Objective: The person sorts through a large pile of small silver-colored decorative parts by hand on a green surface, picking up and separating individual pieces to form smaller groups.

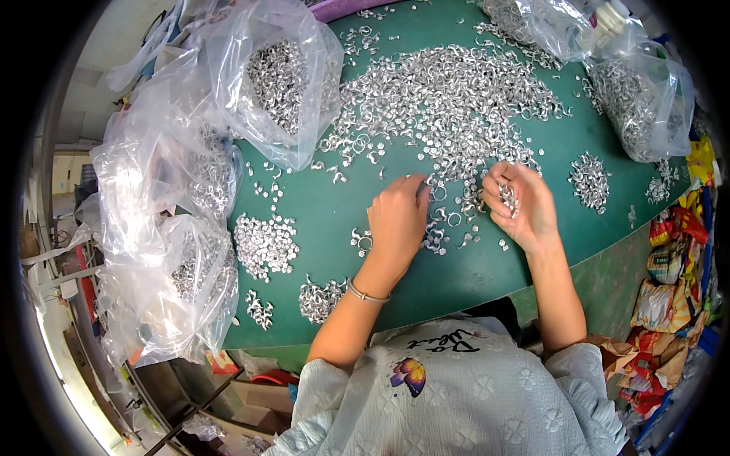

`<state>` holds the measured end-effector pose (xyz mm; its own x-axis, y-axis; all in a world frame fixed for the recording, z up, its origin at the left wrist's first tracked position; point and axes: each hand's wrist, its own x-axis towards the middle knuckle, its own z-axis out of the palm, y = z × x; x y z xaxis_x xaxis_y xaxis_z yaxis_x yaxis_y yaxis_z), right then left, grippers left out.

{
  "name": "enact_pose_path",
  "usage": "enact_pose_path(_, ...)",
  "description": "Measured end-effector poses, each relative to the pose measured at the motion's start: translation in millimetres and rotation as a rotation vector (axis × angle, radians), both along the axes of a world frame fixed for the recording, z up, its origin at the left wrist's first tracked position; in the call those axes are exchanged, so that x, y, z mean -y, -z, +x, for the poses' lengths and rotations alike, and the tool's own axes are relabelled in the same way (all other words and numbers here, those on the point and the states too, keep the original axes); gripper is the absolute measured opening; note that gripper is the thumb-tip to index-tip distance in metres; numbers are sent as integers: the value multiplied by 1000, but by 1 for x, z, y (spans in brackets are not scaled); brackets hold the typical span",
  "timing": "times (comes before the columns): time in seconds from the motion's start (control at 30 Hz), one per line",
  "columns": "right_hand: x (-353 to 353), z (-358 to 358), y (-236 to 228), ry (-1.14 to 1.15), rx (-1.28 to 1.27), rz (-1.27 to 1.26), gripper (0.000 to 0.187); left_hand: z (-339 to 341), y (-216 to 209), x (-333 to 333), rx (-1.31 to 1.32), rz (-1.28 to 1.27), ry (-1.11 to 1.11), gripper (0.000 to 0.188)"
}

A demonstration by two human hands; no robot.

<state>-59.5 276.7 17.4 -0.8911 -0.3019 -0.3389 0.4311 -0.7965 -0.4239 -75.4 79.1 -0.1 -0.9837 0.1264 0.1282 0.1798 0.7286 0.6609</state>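
A broad heap of small silvery metal pieces (pixel 456 91), many ring-shaped, covers the far middle of the green table (pixel 471 277). At its near edge is my left hand (pixel 398 216), back up, fingers curled in toward loose rings (pixel 437 191); its fingertips are partly hidden and anything in them cannot be made out. My right hand (pixel 528 209) is turned partly palm up to the right of these rings, its fingers curled round several small metal rings (pixel 508 199). More loose metal pieces (pixel 435 237) lie between my hands.
Smaller piles stand apart: round pieces (pixel 266 245) at left, curved pieces (pixel 321 299) near the front edge, and another pile (pixel 589 182) at right. Clear plastic bags of metal parts line the left side (pixel 171 281), far left (pixel 277 87) and far right (pixel 642 102).
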Motion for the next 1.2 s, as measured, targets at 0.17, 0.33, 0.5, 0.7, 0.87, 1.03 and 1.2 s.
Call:
enact_pose_path(0.17,30,-9,19,-57,-716,1519,15,-10,2,-3,24,-89,41,17)
enact_pose_path(0.33,46,-14,23,-73,-920,2043,17,-8,6,2,-1,-65,4,16)
enact_pose_path(0.5,41,-15,32,38,-980,2057,9,-2,-5,15,64,29,-56,12)
enact_pose_path(0.7,30,-12,24,179,-873,2083,6,5,-9,39,501,573,-118,11)
enact_pose_path(0.87,39,-12,21,2,-935,2044,7,16,0,40,366,517,-98,12)
enact_pose_path(1.03,39,-20,27,-23,-927,2023,10,19,-4,39,211,120,-82,15)
enact_pose_path(1.2,25,-13,22,-59,-502,1437,6,23,-13,38,196,103,-104,16)
